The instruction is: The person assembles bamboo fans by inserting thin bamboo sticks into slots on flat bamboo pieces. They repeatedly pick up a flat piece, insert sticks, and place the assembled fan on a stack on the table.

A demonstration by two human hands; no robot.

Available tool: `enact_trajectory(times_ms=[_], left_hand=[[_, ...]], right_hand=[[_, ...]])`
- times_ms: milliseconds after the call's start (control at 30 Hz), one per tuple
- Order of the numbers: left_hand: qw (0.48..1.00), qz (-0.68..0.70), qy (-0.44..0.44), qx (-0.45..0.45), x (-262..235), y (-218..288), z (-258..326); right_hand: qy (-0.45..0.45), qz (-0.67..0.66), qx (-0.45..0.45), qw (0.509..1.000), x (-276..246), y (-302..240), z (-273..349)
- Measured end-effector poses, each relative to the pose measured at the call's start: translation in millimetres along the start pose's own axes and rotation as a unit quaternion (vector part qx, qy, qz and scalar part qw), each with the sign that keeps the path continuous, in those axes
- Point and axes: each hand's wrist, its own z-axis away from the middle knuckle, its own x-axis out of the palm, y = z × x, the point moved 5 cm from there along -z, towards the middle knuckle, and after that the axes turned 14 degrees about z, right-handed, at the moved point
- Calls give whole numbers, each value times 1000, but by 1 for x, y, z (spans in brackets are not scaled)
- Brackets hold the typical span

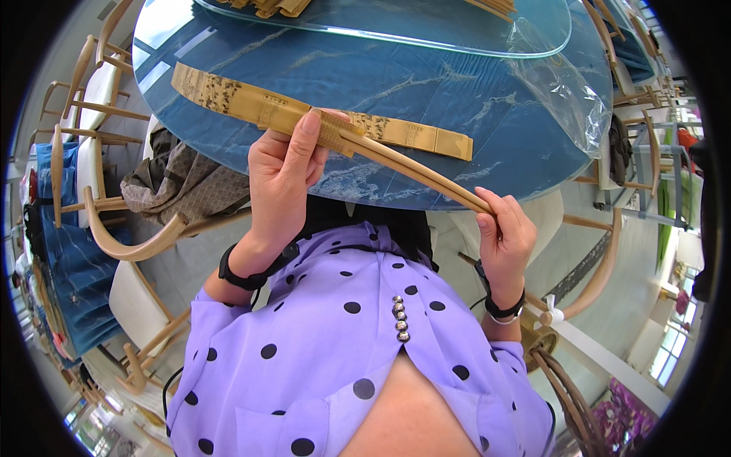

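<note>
My left hand grips a golden-brown paper chopstick sleeve with dark printing, thumb on top, just above the near edge of the table. A pair of wooden chopsticks sticks out of the sleeve's right end, slanting down to the right. Their far-right ends are pinched in the fingers of my right hand. How much of the chopsticks lies inside the sleeve is hidden. Behind them a second paper sleeve lies on the blue table, its left end covered by my left hand and the held sleeve.
The blue marbled table carries a glass turntable with a stack of paper sleeves and some wooden chopsticks. A clear plastic bag lies at the right. A wooden chair with a patterned brown bag stands at my left.
</note>
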Motion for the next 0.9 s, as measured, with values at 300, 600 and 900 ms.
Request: enact_trajectory(times_ms=[300,600,900], left_hand=[[999,15,32,-16,-2,-12,4],[999,24,16,-43,3,-13,1],[999,17,-12,-46,4,-16,5]], right_hand=[[10,-384,208,899,17,21,16],[68,60,-37,995,8,7,10],[50,44,-37,997,10,7,14]])
